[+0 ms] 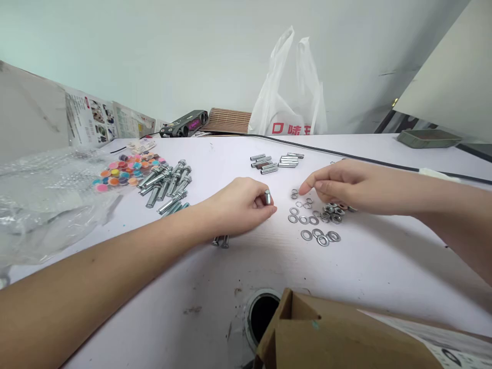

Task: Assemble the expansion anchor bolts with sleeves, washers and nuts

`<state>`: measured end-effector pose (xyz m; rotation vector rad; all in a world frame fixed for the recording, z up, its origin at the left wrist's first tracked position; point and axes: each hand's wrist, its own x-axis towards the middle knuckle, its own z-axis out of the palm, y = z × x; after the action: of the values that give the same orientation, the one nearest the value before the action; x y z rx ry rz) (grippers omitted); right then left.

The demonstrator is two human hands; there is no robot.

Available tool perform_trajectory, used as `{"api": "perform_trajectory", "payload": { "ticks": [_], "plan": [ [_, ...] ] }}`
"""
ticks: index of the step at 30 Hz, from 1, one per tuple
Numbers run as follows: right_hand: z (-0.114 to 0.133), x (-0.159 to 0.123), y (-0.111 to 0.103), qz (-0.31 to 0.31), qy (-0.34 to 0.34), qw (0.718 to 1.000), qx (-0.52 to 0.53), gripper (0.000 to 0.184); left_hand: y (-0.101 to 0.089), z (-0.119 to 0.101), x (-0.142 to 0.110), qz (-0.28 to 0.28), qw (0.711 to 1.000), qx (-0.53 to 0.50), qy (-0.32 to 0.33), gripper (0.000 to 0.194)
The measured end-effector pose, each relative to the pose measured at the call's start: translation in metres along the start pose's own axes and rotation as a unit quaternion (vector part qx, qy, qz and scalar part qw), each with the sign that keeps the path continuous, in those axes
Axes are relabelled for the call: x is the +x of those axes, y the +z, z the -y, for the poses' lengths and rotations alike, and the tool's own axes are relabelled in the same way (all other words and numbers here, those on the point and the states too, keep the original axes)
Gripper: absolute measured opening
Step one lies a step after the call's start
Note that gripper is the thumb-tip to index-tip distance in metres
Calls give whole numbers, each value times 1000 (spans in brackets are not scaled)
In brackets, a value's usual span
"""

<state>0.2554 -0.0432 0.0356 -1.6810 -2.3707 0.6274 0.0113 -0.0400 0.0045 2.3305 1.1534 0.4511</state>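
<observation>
Two hands working: left hand (pixel 240 205) pinched rod (pixel 268 199) between thumb and fingers above table (pixel 265 266); right hand (pixel 348 182) held nothing visible, thumb and index apart, fingertip just beside rings (pixel 294 194); good handling likely needed firm left pinch, light right touch

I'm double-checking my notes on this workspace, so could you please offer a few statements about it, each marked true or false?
1. The left hand holds a metal piece. True.
2. The right hand is over the pile of bolts. False: it is beside the small rings.
3. The plastic bag stands behind the metal tubes. True.
4. The coloured discs lie at the right of the picture. False: they are at the left.
5. The cardboard box is nearer the camera than the washers. True.
</observation>
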Motion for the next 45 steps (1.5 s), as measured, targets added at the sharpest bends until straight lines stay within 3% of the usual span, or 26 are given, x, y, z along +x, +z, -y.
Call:
{"api": "perform_trajectory", "payload": {
  "ticks": [2,5,13,22,26,33,45],
  "plan": [
    [14,-4,7,45,-3,999,-6,28,5,-2,-1,0,1000,-2,6,24],
    [26,-5,17,40,-9,999,-22,31,9,1,0,-3,1000,-7,7,25],
    [12,1,33,10,-31,996,-80,38,11,5,1,-4,1000,0,1,26],
    [21,0,23,17,33,999,-22,35,11,4,-1,-4,1000,-21,5,24],
    [20,3,22,-13,80,995,-54,33,11,5,0,-3,1000,-17,4,24],
    [20,3,31,-21,101,990,-97,28,12,5,0,-4,1000,-21,0,24],
    [19,5,23,36,129,991,4,26,10,4,-1,1,1000,-20,0,24]
  ]
}}
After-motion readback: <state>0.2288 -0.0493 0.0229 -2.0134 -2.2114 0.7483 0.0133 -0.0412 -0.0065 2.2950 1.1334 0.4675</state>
